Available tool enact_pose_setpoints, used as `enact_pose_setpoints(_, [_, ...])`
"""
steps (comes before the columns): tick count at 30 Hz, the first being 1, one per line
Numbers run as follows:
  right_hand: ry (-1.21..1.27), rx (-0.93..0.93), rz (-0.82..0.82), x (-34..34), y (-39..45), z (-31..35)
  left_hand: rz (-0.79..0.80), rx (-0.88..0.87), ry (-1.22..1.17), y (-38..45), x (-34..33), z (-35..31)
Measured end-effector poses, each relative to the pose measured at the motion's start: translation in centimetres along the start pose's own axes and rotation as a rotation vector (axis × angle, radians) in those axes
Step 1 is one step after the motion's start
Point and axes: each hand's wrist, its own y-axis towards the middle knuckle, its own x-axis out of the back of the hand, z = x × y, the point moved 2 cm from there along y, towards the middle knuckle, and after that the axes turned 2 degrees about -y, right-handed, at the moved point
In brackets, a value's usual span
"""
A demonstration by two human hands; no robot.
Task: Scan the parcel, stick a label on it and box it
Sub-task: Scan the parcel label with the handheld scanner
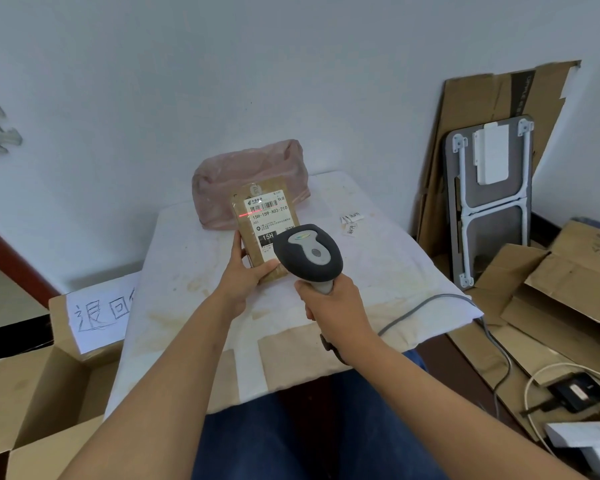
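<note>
A flat brown parcel with a white shipping label stands tilted upright above the table, held at its lower left corner by my left hand. My right hand grips the handle of a grey barcode scanner, whose head points at the parcel and covers its lower right part. A red scan line falls across the label just below the barcode. Small white paper labels lie on the table to the right of the parcel.
The table wears a stained white cloth. A pink plastic bag sits behind the parcel. An open cardboard box with a handwritten sheet stands at left. Flattened cartons, a folded stand, more boxes and cables crowd the right.
</note>
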Motion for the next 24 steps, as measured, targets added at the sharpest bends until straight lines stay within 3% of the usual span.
enact_pose_setpoints(24, [-0.003, 0.004, -0.026, -0.43, 0.66, -0.6, 0.009, 0.004, -0.005, 0.04, 0.08, 0.26])
